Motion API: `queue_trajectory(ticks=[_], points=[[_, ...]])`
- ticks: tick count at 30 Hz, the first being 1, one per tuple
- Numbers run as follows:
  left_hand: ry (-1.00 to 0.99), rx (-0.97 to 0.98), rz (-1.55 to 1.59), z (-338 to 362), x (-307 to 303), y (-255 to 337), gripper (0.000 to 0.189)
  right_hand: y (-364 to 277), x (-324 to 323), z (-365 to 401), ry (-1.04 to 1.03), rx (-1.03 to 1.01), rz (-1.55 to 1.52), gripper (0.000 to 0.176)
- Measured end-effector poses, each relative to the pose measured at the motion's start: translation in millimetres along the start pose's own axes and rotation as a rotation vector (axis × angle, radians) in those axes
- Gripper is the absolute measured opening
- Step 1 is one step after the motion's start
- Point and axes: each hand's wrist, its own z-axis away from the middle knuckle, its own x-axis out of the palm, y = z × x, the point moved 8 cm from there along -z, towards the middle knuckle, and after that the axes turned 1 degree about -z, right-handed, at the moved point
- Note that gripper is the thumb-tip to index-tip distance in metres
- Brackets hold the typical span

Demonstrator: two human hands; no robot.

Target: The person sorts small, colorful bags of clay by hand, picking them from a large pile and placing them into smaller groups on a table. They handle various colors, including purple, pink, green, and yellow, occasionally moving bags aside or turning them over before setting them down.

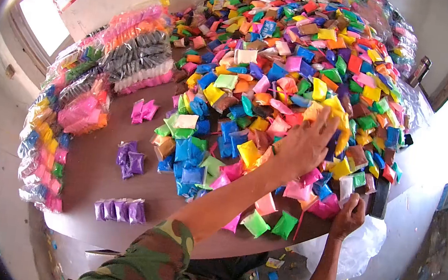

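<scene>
Round desk carries a large heap of small coloured packets across centre and upper right of frame. Left hand rests on the heap, fingers spread, gripping nothing. Right hand, lower right, fingers curled, apparently closed on a white packet. Packets judged light, soft, slippery film; pinch an edge.

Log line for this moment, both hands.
left hand: open on packet pile | right hand: closed at table edge, by white packet
</scene>
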Motion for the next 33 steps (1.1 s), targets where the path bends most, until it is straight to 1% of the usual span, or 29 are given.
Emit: queue_trajectory(ticks=[2, 3, 6, 7, 8, 11, 14, 15, 18, 19, 22, 24, 27, 30, 31, 33], points=[[-0.083, 0.041, -0.076, 14.4, 2.0, 14.3, 0.078, -0.8, 0.2, 0.1, 0.012, -0.024, -0.017, 0.027], [-0.072, 0.075, -0.097, 21.2, 3.5, 20.3, 0.073, 1.5, 0.7, -0.1, 0.011, -0.029, -0.023, 0.027], [-0.022, 0.101, -0.195, 42.2, 1.3, 30.1, 0.069, 4.5, 0.1, -1.3, 0.003, -0.033, -0.027, 0.027], [-0.039, 0.082, -0.17, 48.9, 0.0, 30.1, 0.065, 2.2, 0.0, -1.0, -0.003, -0.025, -0.02, 0.027], [-0.015, 0.098, -0.192, 55.5, -3.8, 30.9, 0.063, 0.3, 0.7, -0.7, -0.01, -0.016, -0.014, 0.027], [0.037, 0.15, -0.266, 74.3, -13.2, 27.2, 0.054, -9.5, 0.7, -0.3, 0.004, -0.079, 0.047, 0.026], [-0.041, 0.129, -0.223, 95.1, -23.7, 21.5, 0.053, -11.1, 0.7, -0.7, 0.017, -0.09, 0.042, 0.026], [-0.044, 0.108, -0.132, 102.5, -29.8, 17.4, 0.052, -11.9, 0.5, -0.6, 0.022, -0.092, 0.049, 0.025], [-0.014, 0.046, -0.008, 118.7, -55.8, 3.3, 0.05, -12.7, 0.1, -0.5, 0.026, -0.099, 0.052, 0.025], [0.07, 0.066, -0.015, 120.7, -75.8, 1.1, 0.047, -11.5, 0.0, -0.4, 0.018, -0.1, 0.042, 0.024], [0.122, -0.115, 0.096, 137.0, -87.8, -50.8, 0.046, -10.0, 0.9, -0.4, 0.023, -0.095, 0.029, 0.024], [0.119, -0.219, -0.051, 147.1, -95.8, -85.8, 0.045, -11.8, 0.6, 0.1, 0.028, -0.091, 0.026, 0.023], [0.06, -0.377, -0.026, 151.2, -107.0, -124.3, 0.052, -17.6, 0.5, 0.2, 0.038, -0.115, 0.047, 0.023], [-0.057, -0.483, -0.114, 151.2, -100.1, -148.4, 0.064, -15.5, 0.5, 0.5, 0.024, -0.094, 0.044, 0.023], [-0.171, -0.555, -0.092, 149.5, -93.5, -154.5, 0.078, -16.3, -0.3, 0.4, 0.025, -0.095, 0.065, 0.023], [-0.183, -0.554, -0.077, 146.5, -88.0, -161.2, 0.086, -19.3, -0.3, 0.2, 0.023, -0.095, 0.103, 0.024]])
